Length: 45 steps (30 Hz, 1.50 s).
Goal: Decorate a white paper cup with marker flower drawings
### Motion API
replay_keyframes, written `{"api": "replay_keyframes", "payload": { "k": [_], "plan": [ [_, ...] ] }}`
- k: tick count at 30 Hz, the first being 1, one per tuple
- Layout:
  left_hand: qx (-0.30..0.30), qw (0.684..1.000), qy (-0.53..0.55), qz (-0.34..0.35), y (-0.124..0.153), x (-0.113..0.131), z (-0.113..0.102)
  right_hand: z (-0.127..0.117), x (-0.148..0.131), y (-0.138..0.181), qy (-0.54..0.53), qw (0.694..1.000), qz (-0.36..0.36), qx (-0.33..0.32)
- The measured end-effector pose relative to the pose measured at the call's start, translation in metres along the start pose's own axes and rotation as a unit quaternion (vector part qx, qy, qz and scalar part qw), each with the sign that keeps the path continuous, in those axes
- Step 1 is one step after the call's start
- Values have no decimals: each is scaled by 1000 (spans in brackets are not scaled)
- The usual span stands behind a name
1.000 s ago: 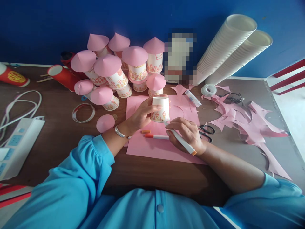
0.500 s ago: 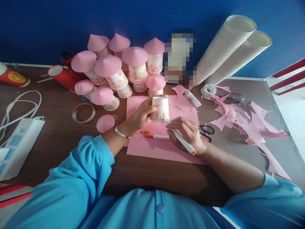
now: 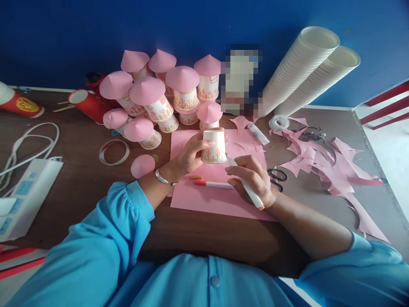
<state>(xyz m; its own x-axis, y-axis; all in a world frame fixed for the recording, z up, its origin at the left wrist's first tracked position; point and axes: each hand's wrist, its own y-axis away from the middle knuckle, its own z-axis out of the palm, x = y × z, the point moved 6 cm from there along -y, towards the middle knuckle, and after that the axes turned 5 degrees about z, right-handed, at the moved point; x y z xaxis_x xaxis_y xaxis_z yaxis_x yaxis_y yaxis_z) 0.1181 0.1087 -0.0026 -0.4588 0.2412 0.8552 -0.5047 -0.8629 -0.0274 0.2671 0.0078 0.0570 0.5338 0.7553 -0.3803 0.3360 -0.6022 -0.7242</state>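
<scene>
My left hand is closed around a white paper cup, held upside down over pink paper sheets. Red flowers and yellowish grass are drawn along the cup's wide lower edge. In my right hand is a white marker with an orange end, its tip close to the cup's lower right side; I cannot tell whether it touches. Below the cup lie an orange marker cap and a second marker with a red-orange cap. Black-handled scissors rest beside my right hand.
Decorated cups with pink cone roofs stand at the back. Two tall paper cup stacks lean at the wall. Pink paper scraps and clear tape lie right. A power strip and a tape roll are left.
The marker in my right hand has shifted from the cup's lower front to its lower right edge. My left hand holds the cup in nearly the same place. The whole view has shifted slightly.
</scene>
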Motion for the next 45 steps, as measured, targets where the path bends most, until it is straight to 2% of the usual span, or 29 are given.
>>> {"api": "replay_keyframes", "payload": {
  "k": [7, 9, 14, 19, 22, 33, 39, 45],
  "plan": [
    [-1, 1000, 5, 10, 1, -2, -1, 4, 29, 6, -11, 994, 98, 36],
    [-5, 1000, 25, -5, 3, -3, 2, 6, 31, 6, -4, 996, 79, 40],
    [10, 1000, 22, 10, 0, 2, 0, 12, 37, 5, -15, 997, 58, 44],
    [9, 999, 7, 50, 0, 9, 1, 20, 33, 1, -9, 1000, 24, -5],
    [8, 999, 12, 50, -1, 8, 1, 23, 35, 0, 11, 1000, 21, -16],
    [-11, 999, -21, 39, -3, 5, 2, 23, 43, 2, 20, 999, 29, 4],
    [-59, 998, -24, 25, -2, 0, 8, 22, 45, 1, 39, 998, 40, 13],
    [-32, 998, -28, 38, -2, 2, 5, 8, 34, -2, 40, 998, 30, 47]
  ]
}}
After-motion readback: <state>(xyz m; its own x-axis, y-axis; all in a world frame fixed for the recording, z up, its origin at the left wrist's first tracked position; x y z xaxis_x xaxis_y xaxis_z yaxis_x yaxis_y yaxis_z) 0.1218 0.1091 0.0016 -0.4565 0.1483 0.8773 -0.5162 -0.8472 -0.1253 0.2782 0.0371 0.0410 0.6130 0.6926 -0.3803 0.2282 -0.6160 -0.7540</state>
